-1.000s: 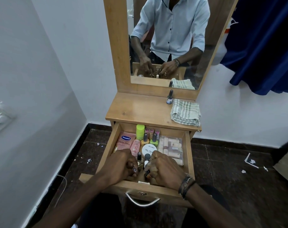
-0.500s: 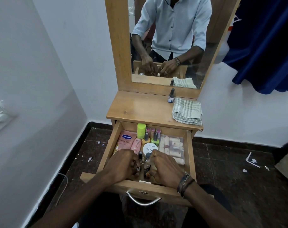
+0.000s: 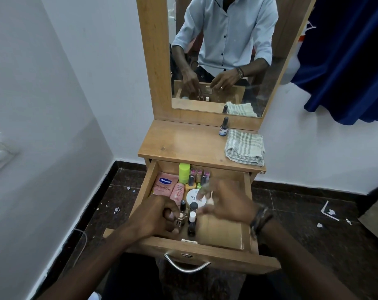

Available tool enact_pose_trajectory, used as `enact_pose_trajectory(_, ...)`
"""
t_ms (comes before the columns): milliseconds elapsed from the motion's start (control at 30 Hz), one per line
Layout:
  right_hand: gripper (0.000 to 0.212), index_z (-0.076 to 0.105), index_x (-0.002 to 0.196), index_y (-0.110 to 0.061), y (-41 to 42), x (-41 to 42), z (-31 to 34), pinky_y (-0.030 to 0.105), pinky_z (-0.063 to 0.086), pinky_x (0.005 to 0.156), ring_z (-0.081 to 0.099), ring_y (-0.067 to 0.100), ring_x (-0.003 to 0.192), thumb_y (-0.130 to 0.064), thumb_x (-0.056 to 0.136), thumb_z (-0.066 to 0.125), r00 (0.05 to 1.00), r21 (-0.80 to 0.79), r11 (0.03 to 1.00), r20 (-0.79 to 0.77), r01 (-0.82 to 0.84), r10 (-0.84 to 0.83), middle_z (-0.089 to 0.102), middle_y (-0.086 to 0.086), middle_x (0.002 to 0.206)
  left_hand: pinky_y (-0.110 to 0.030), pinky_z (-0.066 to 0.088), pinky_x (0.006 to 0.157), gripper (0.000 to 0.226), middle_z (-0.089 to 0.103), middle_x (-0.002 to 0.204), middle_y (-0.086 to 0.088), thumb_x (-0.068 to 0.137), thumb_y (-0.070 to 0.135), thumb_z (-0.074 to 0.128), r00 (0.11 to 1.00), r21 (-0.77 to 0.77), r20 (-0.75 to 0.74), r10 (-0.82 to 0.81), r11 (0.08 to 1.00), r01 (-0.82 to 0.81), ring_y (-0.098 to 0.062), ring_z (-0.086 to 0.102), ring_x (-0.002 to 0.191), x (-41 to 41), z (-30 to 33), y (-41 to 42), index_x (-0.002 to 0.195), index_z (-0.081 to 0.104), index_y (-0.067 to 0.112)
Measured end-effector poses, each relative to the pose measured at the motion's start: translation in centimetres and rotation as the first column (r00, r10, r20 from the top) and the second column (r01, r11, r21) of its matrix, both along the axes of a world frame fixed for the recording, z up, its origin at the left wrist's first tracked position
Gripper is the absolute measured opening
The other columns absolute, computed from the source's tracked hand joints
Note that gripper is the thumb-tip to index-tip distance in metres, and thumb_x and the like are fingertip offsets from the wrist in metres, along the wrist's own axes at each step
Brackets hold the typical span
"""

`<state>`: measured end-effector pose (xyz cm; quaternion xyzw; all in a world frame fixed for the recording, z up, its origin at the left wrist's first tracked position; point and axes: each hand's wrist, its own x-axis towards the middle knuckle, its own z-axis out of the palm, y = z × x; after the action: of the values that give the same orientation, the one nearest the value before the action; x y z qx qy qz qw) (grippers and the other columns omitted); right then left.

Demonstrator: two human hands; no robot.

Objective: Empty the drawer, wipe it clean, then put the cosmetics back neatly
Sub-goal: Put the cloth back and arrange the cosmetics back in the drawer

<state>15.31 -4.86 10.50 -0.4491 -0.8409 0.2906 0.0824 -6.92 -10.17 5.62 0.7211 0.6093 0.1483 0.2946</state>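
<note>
Curled round a small bottle, the left hand [image 3: 155,215] sits low in the open drawer [image 3: 247,213], at about seven o'clock within it; its fingertips close on the bottle with the round gold cap [image 3: 181,215]. The right hand [image 3: 225,201] hovers over the drawer's middle, blurred, with fingers spread and loosely bent. Something pale shows at its fingertips, but I cannot tell whether it holds anything.

Just right of the left hand, three more small bottles stand close together: one with a black cap [image 3: 183,205], one with a grey cap [image 3: 193,206] and one with a white cap [image 3: 192,216] nearest the drawer front. Toward eleven o'clock in the drawer lies a pink sachet [image 3: 163,186], with a smaller pink tube [image 3: 178,191] touching its right edge. At twelve o'clock a green tube [image 3: 184,173] stands upright beside a row of little nail polish bottles [image 3: 199,174] against the back wall. A round white tub [image 3: 194,197] lies in the centre, partly under the right hand. The drawer's right half shows bare wood.

On the tabletop [image 3: 183,144] above, at one o'clock, a dark bottle [image 3: 223,126] stands by the mirror [image 3: 216,50], touching or nearly touching a folded checked cloth [image 3: 244,148]. A blue curtain [image 3: 346,61] hangs at two o'clock.
</note>
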Motion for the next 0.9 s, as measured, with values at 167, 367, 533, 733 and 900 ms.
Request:
enact_pose_trajectory(167, 0.018, 0.073, 0.092, -0.016, 7.4, 1.1, 4.3, 0.019, 0.048, 0.062, 0.058, 0.002, 0.07, -0.033, 0.085, 0.075, 0.919, 0.217, 0.916, -0.285, 0.339, -0.272, 0.07, -0.004, 0.086, -0.03, 0.054, 0.056, 0.014, 0.066, 0.065, 0.003, 0.071, 0.017, 0.085, 0.937, -0.014, 0.288, 0.197, 0.979, -0.201, -0.014, 0.064, 0.059, -1.6, 0.0, 0.3, 0.073, 0.072, 0.023)
enact_pose_trajectory(367, 0.035, 0.064, 0.121, -0.016, 15.5, 0.9, 6.7, 0.035, 0.05, 0.088, 0.061, 0.026, 0.107, -0.031, 0.089, 0.068, 0.824, 0.456, 0.686, -0.286, 0.566, -0.489, 0.063, 0.009, 0.117, -0.037, 0.05, 0.063, 0.02, 0.065, 0.065, -0.011, 0.082, 0.019, 0.076, 0.788, -0.02, 0.499, 0.362, 0.913, -0.407, -0.019, 0.059, 0.06, -2.4, -1.9, 0.2, 0.066, 0.067, 0.009)
enact_pose_trajectory(533, 0.049, 0.055, 0.136, -0.017, 18.3, -0.2, 6.2, 0.043, 0.049, 0.096, 0.057, 0.037, 0.118, -0.032, 0.091, 0.067, 0.876, 0.525, 0.753, 0.03, 0.396, -0.481, 0.056, 0.017, 0.132, -0.048, 0.054, 0.068, 0.021, 0.068, 0.068, -0.011, 0.083, 0.022, 0.075, 0.753, -0.017, 0.545, 0.369, 0.903, -0.43, -0.03, 0.064, 0.066, -2.8, -2.5, 0.3, 0.067, 0.069, 0.011)
enact_pose_trajectory(733, 0.019, 0.076, 0.101, -0.014, 18.2, -0.1, 4.4, 0.035, 0.053, 0.078, 0.064, 0.031, 0.096, -0.009, 0.088, 0.062, 0.879, 0.486, 0.767, -0.007, 0.42, -0.476, 0.071, 0.012, 0.105, -0.044, 0.054, 0.067, 0.018, 0.069, 0.069, -0.011, 0.083, 0.018, 0.075, 0.745, -0.037, 0.549, 0.378, 0.902, -0.43, -0.018, 0.063, 0.065, -2.7, -2.6, 0.5, 0.068, 0.071, 0.009)
enact_pose_trajectory(900, 0.014, 0.076, 0.093, -0.014, 17.9, -0.1, 3.9, 0.034, 0.053, 0.076, 0.063, 0.029, 0.093, -0.013, 0.089, 0.063, 0.87, 0.498, 0.746, -0.035, 0.442, -0.492, 0.069, 0.011, 0.102, -0.04, 0.052, 0.066, 0.018, 0.069, 0.069, -0.013, 0.083, 0.017, 0.075, 0.736, -0.031, 0.562, 0.376, 0.899, -0.436, -0.015, 0.061, 0.064, -2.6, -2.7, 0.5, 0.068, 0.071, 0.008)
